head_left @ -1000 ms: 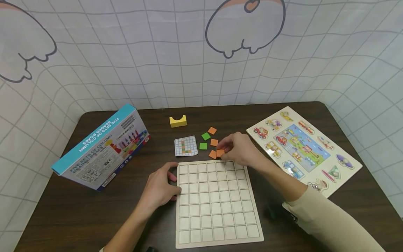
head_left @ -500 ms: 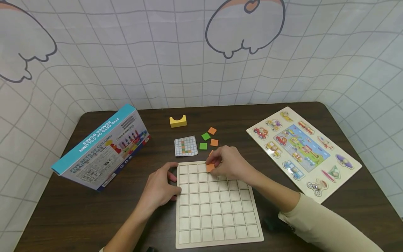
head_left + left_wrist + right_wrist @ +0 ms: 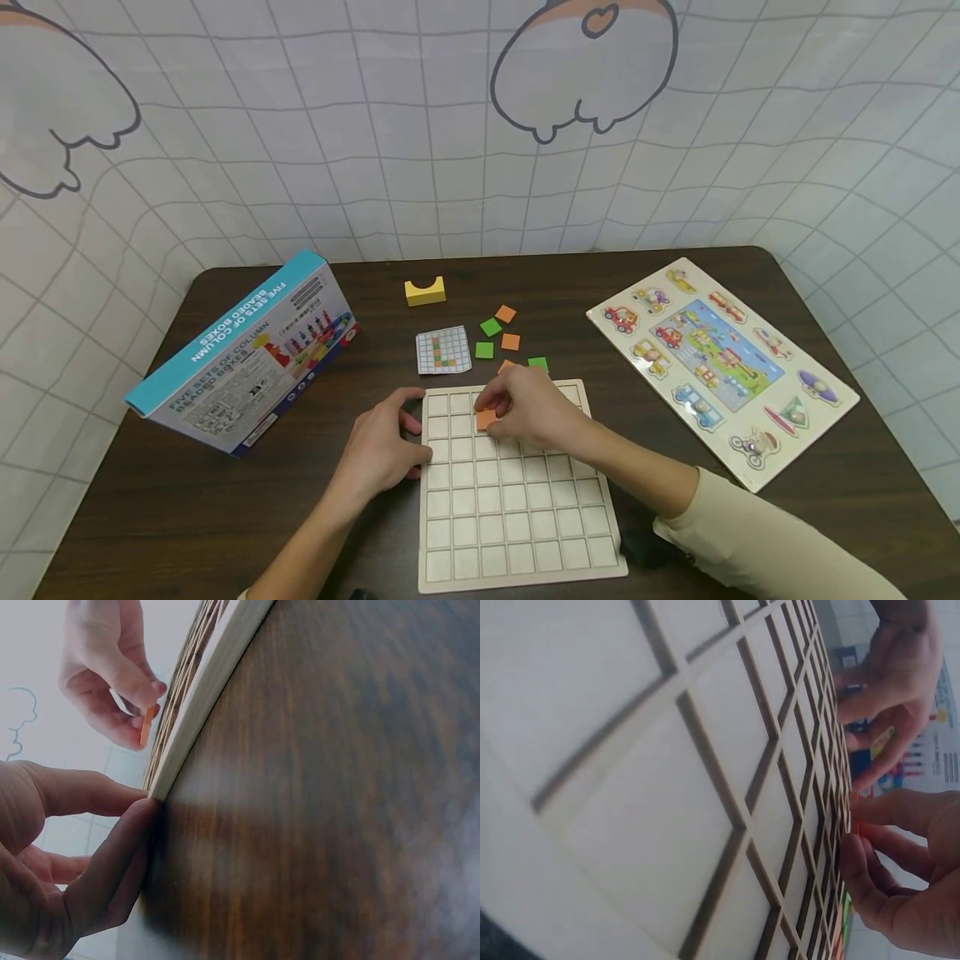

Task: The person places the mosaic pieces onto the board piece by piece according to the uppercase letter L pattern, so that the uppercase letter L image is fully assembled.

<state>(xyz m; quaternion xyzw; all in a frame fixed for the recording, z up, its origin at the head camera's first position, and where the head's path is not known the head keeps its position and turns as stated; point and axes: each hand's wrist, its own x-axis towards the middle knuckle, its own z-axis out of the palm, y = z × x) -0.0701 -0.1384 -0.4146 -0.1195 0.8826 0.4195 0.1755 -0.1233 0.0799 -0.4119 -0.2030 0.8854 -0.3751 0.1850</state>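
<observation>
A pale wooden grid board [image 3: 517, 504] lies on the dark table. My right hand [image 3: 517, 408] pinches a square orange tile [image 3: 486, 419] between thumb and fingertips over the board's upper rows. The left wrist view shows that orange tile [image 3: 146, 726] tilted on edge, close to the grid. My left hand [image 3: 384, 437] rests against the board's left edge, index finger and thumb spread along it and touching it. Beyond the board lie loose orange tiles [image 3: 510, 342] and green tiles [image 3: 484, 350]; my right hand partly hides one orange tile.
A pattern card [image 3: 443, 350] lies behind the board, with a yellow arched block [image 3: 425, 292] farther back. On the left stands a blue-and-white box [image 3: 255, 358]. A knobbed picture puzzle [image 3: 720, 367] lies on the right. A white grid-patterned curtain [image 3: 375, 167] hangs behind the table.
My right hand has picked the orange tile from the loose group and carried it left and nearer over the board. A green tile it covered now shows. My left hand stays put.
</observation>
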